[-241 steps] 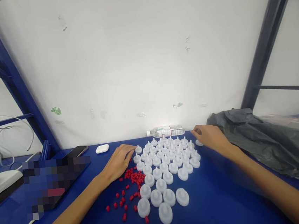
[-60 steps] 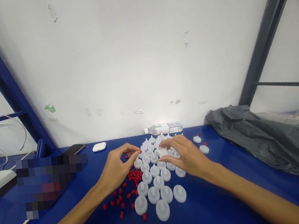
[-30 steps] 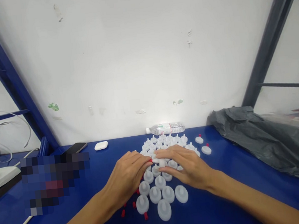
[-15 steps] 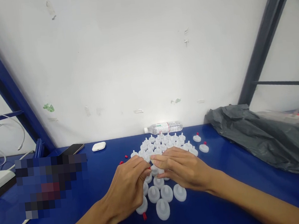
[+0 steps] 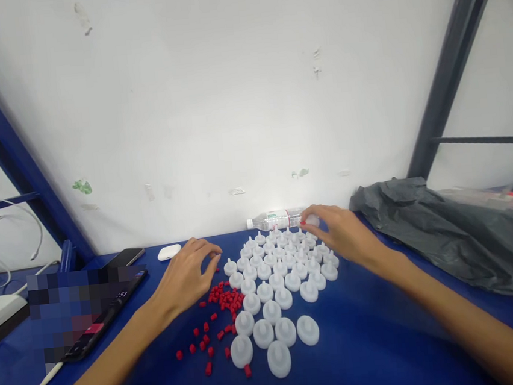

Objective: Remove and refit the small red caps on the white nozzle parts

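Observation:
My right hand [image 5: 339, 230] pinches a white plastic disc [image 5: 312, 220] with a red cap [image 5: 303, 221] on its nozzle, raised near the bottle at the wall. My left hand [image 5: 186, 281] hovers above the table, left of the discs, its fingers curved and thumb slightly apart, with nothing visible between them. Below and right of it lies a heap of small red caps [image 5: 230, 299], with several more scattered toward me. Many white nozzled discs [image 5: 283, 299] stand close together mid-table, nozzles up. The two capped discs seen earlier at the right are hidden behind my right hand and forearm.
A clear plastic bottle [image 5: 277, 219] lies along the wall. At the left are a white earbud case [image 5: 168, 252], a dark phone [image 5: 129, 257] and another phone [image 5: 109, 309] with a cable. A grey plastic bag [image 5: 428, 236] covers the right side. Blue metal posts rise at both sides.
My hands have come apart from over the discs. The right has moved right and back with the capped disc; the left has let go of the cap and drawn back left, uncovering the cap heap.

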### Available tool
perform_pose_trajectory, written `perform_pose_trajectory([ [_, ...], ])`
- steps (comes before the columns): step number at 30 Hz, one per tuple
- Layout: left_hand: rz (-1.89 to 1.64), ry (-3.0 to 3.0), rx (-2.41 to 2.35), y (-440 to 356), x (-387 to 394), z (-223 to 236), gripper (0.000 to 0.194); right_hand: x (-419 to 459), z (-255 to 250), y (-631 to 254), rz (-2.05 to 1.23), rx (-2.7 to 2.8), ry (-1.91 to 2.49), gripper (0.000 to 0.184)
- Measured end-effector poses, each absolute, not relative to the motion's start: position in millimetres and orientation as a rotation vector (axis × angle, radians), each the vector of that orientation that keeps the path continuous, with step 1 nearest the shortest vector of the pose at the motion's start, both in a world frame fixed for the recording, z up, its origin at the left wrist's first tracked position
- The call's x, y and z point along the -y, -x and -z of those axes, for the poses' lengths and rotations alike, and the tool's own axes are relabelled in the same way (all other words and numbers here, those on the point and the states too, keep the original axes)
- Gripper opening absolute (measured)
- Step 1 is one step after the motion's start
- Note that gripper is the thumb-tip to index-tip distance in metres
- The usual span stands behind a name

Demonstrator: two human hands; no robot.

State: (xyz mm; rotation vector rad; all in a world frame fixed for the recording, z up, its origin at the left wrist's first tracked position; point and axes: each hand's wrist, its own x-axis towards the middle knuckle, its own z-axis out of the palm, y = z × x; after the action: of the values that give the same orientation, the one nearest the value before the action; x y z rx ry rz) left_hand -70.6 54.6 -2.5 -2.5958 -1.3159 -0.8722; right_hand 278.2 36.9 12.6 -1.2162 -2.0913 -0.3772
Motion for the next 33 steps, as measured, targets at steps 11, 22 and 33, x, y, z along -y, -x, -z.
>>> perform_pose_trajectory([
  [11, 0.635, 2.788, 1.392, 75, -63, 20, 0.04, -52, -17, -317, 0.405, 2.003, 2.011, 0.019],
  [22, 0.895, 2.689, 1.418, 66, -60, 13, 0.023, -58, -3, -321, 0.267, 2.042, 2.06, 0.015],
  [33, 1.319, 2.912, 1.45, 37, -14, -3, 0.019, -6, -5, -229, 0.299, 2.202, 1.091, 0.049],
])
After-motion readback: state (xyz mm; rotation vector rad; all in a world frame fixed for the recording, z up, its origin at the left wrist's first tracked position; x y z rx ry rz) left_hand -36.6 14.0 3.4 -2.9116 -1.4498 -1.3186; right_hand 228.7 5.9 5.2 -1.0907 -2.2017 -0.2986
